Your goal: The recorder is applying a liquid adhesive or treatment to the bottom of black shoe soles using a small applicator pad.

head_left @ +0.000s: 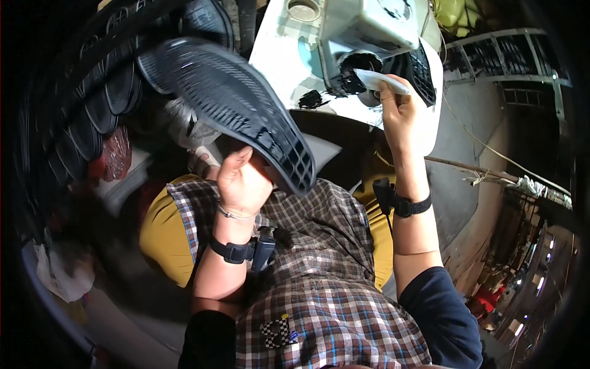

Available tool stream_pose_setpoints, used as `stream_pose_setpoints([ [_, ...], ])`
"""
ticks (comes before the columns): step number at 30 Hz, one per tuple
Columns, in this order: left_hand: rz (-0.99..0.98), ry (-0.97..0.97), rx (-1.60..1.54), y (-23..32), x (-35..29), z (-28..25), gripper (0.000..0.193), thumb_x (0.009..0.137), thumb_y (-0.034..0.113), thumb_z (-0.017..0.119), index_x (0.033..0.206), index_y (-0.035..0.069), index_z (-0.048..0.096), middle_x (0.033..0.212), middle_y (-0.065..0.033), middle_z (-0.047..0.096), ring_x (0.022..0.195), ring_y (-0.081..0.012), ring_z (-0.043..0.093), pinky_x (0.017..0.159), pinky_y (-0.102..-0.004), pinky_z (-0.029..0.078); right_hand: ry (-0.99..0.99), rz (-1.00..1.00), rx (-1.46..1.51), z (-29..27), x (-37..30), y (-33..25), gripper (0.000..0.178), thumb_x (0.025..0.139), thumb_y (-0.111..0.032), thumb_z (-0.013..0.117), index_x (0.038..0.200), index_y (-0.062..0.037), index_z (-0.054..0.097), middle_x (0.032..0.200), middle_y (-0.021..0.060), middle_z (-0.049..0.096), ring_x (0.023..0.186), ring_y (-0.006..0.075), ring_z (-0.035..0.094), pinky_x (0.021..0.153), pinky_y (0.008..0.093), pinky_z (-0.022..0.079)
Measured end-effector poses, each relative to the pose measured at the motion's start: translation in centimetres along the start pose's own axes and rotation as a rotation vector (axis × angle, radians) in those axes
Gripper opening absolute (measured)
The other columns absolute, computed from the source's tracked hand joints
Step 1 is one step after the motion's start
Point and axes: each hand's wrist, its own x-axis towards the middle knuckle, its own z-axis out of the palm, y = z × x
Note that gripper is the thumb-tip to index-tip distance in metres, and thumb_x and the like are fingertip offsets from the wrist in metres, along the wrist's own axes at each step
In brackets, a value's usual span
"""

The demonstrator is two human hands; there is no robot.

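A black shoe sole (233,104) lies tilted across my left hand (243,181), its treaded side up and its grid-patterned end toward me. My left thumb is at the sole's edge, and the other fingers are hidden beneath it. A grey flat piece (322,152) sticks out from under the sole; whether I hold that too, I cannot tell. In my right hand (402,111) a thin white flat strip (369,80) is pinched between thumb and fingers. The strip's far end is beside a round opening smeared with black paste (359,64) on the white machine (369,27).
More black soles (98,104) hang or stand in a row at the left. Another black sole (421,74) lies at the white table's right edge. Black smears (311,99) mark the white tabletop (276,71). A metal rack (504,58) and a pole (470,168) are at the right.
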Motion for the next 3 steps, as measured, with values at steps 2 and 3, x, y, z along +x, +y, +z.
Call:
stream_pose_setpoints([
  [2, 0.129, -0.061, -0.013, 0.4, 1.1, -0.3, 0.051, 0.080, 0.018, 0.061, 0.127, 0.001, 0.049, 0.127, -0.0127, 0.056, 0.121, -0.0279, 0.050, 0.108, -0.0443, 0.033, -0.003, 0.004, -0.084, -0.3, 0.2, 0.9, 0.015, 0.089, -0.016, 0.066, 0.098, -0.0040, 0.068, 0.076, 0.0119, 0.067, 0.063, 0.0189, 0.064, 0.062, 0.0276, 0.050],
  [3, 0.169, -0.080, 0.030, 0.9, 1.8, 0.1, 0.054, 0.079, 0.017, 0.060, 0.129, 0.001, 0.047, 0.128, -0.0120, 0.055, 0.123, -0.0276, 0.048, 0.111, -0.0446, 0.028, -0.009, 0.011, -0.113, -0.2, 0.3, 1.1, 0.016, 0.089, -0.017, 0.066, 0.099, -0.0048, 0.068, 0.079, 0.0124, 0.069, 0.065, 0.0203, 0.065, 0.063, 0.0276, 0.051],
])
